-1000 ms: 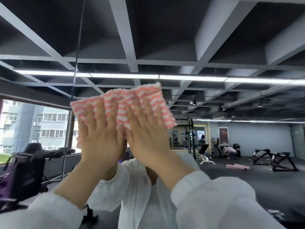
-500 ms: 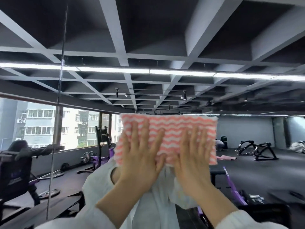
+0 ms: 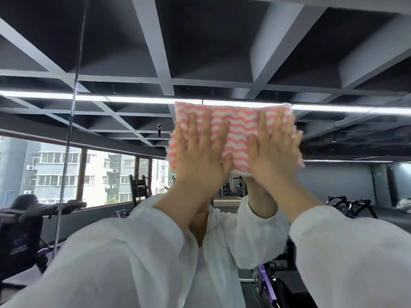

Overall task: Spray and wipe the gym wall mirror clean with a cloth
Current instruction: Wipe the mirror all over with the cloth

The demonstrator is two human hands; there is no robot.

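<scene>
A pink-and-white striped cloth lies flat against the wall mirror, high up at arm's length. My left hand presses its left half with straight, spread fingers. My right hand presses its right half the same way. Both arms, in white sleeves, reach upward. The mirror fills the whole view and reflects the dark coffered ceiling, light strips and my own white-clad body under the cloth. No spray bottle is in view.
A vertical seam between mirror panels runs down the left side. Reflected in the glass are windows at the left, a purple exercise machine at the lower left and dark gym equipment at the right.
Both hands have slid the cloth to the right across the mirror, dipping lower midway and then back up. The cloth, bunched a second ago, is spread wider, and the hands are farther apart.
</scene>
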